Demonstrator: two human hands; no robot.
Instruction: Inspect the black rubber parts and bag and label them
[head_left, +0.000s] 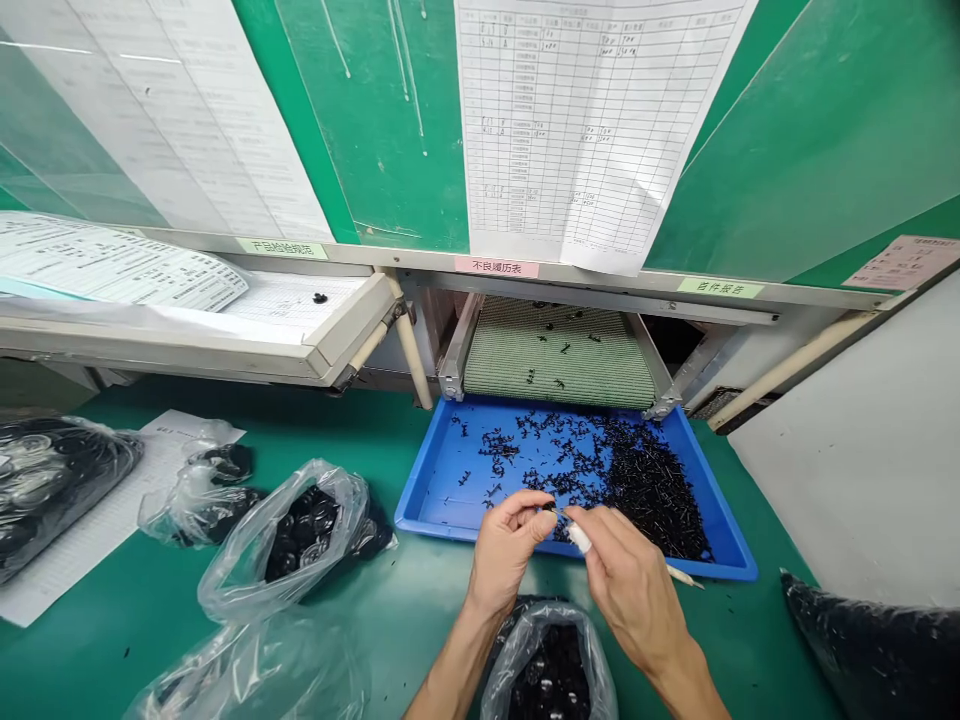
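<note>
My left hand [504,548] pinches a small black part [550,507] between thumb and fingertips, above the front edge of the blue tray [420,505]. Close beside it, my right hand [637,580] is closed around a thin tool [562,514], its fine tip at the black part. A white piece [579,537] shows at the right fingertips; whether it is a finger wrap or the tool's handle, I cannot tell. Past the right hand, a pale stick end [686,577] sticks out. Below both hands, an open clear bag [604,665] holds black parts.
Small black pieces [652,490] heap in the tray's right side. A green mesh conveyor belt [562,350] ends over the tray. Another open bag [247,570] and a closed bag [60,480] of black parts lie left. A black bag [877,650] sits right; a shelf [322,350] juts out left.
</note>
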